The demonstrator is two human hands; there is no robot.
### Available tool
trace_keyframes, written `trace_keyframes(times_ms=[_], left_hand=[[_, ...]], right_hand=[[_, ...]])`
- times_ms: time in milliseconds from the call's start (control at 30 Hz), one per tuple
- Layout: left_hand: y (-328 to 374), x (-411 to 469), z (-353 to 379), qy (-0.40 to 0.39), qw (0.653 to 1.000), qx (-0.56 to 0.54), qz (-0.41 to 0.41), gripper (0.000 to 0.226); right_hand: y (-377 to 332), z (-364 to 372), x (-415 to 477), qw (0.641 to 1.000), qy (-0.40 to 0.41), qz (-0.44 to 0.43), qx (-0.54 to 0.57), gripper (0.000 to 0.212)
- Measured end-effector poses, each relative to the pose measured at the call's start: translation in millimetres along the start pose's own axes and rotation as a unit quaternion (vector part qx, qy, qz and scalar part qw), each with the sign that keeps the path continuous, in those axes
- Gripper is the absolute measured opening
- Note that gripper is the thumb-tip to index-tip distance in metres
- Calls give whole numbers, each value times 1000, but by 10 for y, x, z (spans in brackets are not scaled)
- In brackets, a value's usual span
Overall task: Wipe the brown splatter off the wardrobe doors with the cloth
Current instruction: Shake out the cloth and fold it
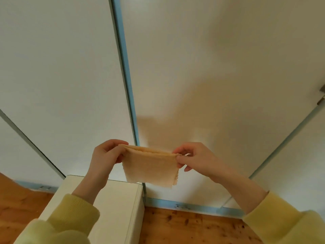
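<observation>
The left hand [105, 155] and the right hand [191, 158] each pinch a top corner of the cloth [151, 167], fingers closed on its folded upper edge, so it hangs between them in the air, clear of the doors; it looks light, soft and limp (a thin, nubbly weave folded into layers, with a frayed corner at 5 o'clock), so it should slip little on the panel and is best gathered into a pad under one flat palm rather than held by its corners; beyond the hands, at 12 o'clock, stand the pale wardrobe doors [211, 67], with no brown splatter that I can make out; a white box-like unit [116, 205] sits at 7 o'clock on the wooden floor [193, 228]; it is closed, contents unseen.
</observation>
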State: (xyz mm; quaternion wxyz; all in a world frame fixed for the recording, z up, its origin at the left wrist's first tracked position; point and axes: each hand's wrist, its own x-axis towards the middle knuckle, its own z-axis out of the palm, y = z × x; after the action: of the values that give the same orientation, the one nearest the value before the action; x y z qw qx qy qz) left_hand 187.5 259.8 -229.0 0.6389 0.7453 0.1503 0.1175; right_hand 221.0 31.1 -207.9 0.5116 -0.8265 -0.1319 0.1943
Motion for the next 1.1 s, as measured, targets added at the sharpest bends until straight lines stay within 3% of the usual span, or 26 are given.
trace_keyframes(times_ms=[133, 333, 533, 800, 867, 933, 1100], left_hand=[[-375, 159, -366, -33, 999, 7, -23, 7], [-1125, 379, -711, -27, 996, 49, -73, 37], [-1951, 632, -871, 1, 990, 105, -91, 11], [-2776, 918, -952, 70, 991, 103, -41, 9], [-3118, 860, -1011, 70, 988, 129, -51, 8], [-3522, 768, -1082, 58, 981, 162, -88, 7], [-4287, 506, -1208, 22, 964, 209, -161, 11]], right_hand=[[147, 510, 166, 999, 22, 23, 20, 20], [561, 1246, 507, 997, 12, 67, 40, 14], [1136, 1852, 984, 995, -6, 96, 33, 14], [1711, 2315, 1541, 998, 21, 9, -54, 21], [1950, 2512, 1594, 995, -17, -4, -98, 25], [2229, 2705, 1604, 983, -105, 11, -149, 32], [2684, 3121, 1549, 911, -315, 74, -254, 46]])
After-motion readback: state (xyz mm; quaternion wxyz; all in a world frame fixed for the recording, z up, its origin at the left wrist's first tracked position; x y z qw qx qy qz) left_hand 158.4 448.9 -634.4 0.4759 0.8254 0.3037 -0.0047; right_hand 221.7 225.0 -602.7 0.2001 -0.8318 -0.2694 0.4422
